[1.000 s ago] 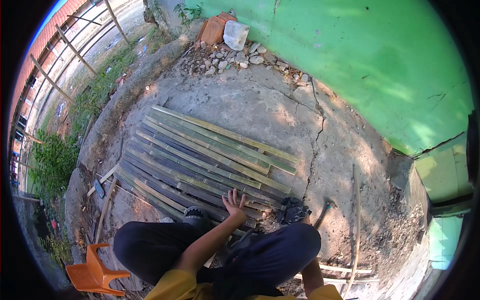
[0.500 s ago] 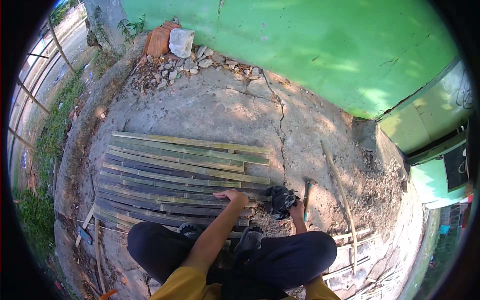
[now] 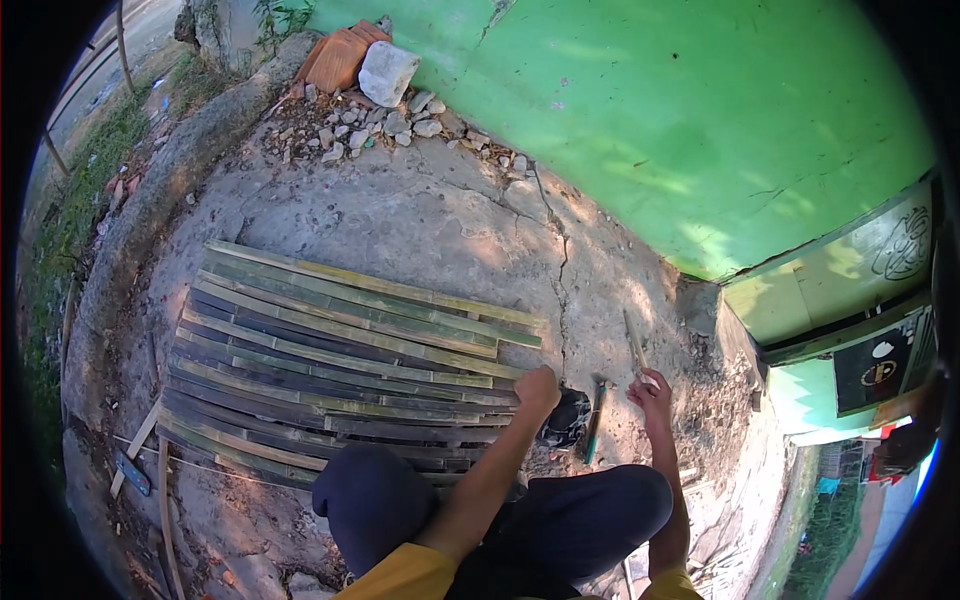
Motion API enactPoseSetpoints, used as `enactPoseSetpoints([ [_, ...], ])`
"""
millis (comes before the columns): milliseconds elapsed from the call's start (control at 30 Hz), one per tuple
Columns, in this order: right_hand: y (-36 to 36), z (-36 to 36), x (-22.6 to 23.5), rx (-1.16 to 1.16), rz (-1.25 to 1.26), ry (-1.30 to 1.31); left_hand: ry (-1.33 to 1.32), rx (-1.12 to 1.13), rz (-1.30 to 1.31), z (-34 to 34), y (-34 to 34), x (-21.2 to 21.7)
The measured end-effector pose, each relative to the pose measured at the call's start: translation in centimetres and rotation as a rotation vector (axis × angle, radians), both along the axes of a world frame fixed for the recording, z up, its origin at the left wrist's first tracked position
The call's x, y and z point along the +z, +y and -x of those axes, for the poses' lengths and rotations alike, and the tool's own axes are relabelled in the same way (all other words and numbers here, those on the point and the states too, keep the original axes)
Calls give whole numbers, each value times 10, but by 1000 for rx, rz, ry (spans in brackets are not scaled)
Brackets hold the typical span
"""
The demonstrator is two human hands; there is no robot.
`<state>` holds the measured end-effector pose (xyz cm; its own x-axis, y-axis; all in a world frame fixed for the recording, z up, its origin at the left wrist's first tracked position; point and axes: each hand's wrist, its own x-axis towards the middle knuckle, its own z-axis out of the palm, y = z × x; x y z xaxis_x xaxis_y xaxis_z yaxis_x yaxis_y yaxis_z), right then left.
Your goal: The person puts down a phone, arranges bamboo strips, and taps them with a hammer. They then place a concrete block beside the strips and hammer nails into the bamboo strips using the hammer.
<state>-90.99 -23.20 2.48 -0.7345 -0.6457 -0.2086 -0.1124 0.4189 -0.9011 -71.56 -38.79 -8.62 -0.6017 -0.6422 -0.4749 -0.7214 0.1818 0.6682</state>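
My left hand (image 3: pixel 539 390) is closed in a fist beside the right ends of several bamboo slats (image 3: pixel 350 348); whatever it may hold is hidden. Raised to the right, my right hand (image 3: pixel 654 396) has curled fingers, thumb and fingertips near each other. Anything between them is too small to make out. A dark, crumpled cloth or bag (image 3: pixel 568 420) lies just below my left hand, partly covered by it. Between my hands rests a hammer (image 3: pixel 595 425) with a teal handle. A wooden stick (image 3: pixel 634 338) shows past my right fingertips, its lower part hidden.
The slats lie side by side on cracked concrete (image 3: pixel 450 220). Rubble (image 3: pixel 385 125), a pale block (image 3: pixel 389 74) and orange tiles (image 3: pixel 340 60) sit against the green wall (image 3: pixel 640 110). A phone-like object (image 3: pixel 133 475) lies at the lower left. My bent knees flank my left forearm.
My right hand has left the dark cloth and risen to the right. My left hand has moved right from above the slats and closed. The view has turned somewhat.
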Motion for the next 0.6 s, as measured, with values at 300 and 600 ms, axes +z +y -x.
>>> enactPoseSetpoints([
  [300, -103, -102, 152, 382, -34, 71, 1395, -109, -944, -18, -72, 118],
  [600, -143, -92, 70, 530, -14, -73, 1328, 58, -638, -46, -102, 70],
])
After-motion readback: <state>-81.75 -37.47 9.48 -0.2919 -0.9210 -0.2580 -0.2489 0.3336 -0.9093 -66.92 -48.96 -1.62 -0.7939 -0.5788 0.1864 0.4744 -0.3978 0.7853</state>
